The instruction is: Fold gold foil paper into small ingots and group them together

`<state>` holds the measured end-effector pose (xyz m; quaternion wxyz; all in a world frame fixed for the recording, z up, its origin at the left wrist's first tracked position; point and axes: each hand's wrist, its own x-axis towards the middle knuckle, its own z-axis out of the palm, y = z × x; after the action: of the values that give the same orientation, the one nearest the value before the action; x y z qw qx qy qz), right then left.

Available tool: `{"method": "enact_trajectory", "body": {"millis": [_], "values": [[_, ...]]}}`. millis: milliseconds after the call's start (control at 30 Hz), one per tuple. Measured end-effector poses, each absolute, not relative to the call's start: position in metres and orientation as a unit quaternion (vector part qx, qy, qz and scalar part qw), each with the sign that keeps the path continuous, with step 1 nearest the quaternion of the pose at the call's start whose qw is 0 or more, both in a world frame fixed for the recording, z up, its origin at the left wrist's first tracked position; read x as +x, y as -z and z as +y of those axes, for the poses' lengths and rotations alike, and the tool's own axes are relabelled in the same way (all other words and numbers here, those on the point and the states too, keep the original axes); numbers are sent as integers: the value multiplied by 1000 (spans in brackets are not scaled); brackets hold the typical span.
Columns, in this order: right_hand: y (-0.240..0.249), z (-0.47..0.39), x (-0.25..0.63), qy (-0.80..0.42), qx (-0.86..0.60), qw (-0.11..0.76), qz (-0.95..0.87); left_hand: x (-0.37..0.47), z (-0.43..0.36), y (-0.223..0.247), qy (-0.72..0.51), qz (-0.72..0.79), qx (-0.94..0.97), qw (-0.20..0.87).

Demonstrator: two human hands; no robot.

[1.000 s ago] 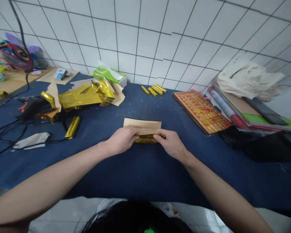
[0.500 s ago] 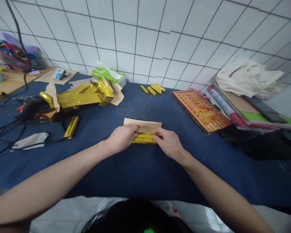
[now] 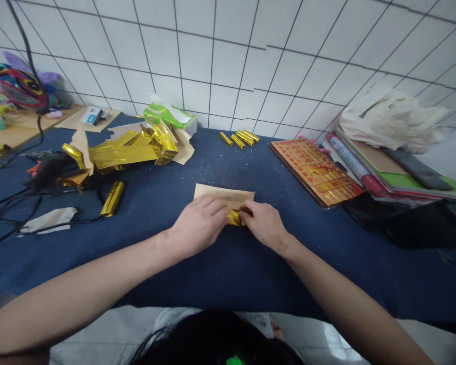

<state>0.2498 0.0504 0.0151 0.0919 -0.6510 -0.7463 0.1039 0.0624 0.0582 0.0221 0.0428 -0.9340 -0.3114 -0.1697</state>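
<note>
In front of me a strip of brown-backed gold foil paper (image 3: pixel 224 191) lies on the blue cloth, its near edge rolled or folded to show the gold side (image 3: pixel 234 218). My left hand (image 3: pixel 202 223) lies flat across the left part of the fold, fingers stretched out over it and covering it. At the right end, the thumb and fingers of my right hand (image 3: pixel 264 221) pinch the gold roll. Several finished-looking gold paper rolls (image 3: pixel 243 138) lie near the wall, and a pair of gold rolls (image 3: pixel 113 199) rests to the left.
Crumpled gold foil paper (image 3: pixel 125 149) and a green tissue pack (image 3: pixel 171 117) lie at back left, with black cables (image 3: pixel 11 223) nearby. On the right are an orange-gold printed box (image 3: pixel 315 172) and a stack of books (image 3: pixel 403 175) under a white plastic bag (image 3: pixel 391 119).
My left hand has shifted right and flattened over the gold fold, where before it gripped the left end. My right hand still pinches the right end.
</note>
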Motion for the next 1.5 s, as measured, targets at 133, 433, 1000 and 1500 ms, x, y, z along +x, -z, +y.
{"method": "enact_trajectory", "body": {"millis": [133,433,1000,1500], "values": [[-15,51,250,-102,-646,96,-750,66,39,-12,97,-278,-955,25],[-16,51,252,-103,-643,94,-753,64,34,2,35,-298,-954,-16],[-13,57,263,-49,-665,70,-742,64,35,-2,6,-325,-945,-30],[-11,36,247,-1,-470,107,-876,59,46,0,-1,-348,-937,-17]]}}
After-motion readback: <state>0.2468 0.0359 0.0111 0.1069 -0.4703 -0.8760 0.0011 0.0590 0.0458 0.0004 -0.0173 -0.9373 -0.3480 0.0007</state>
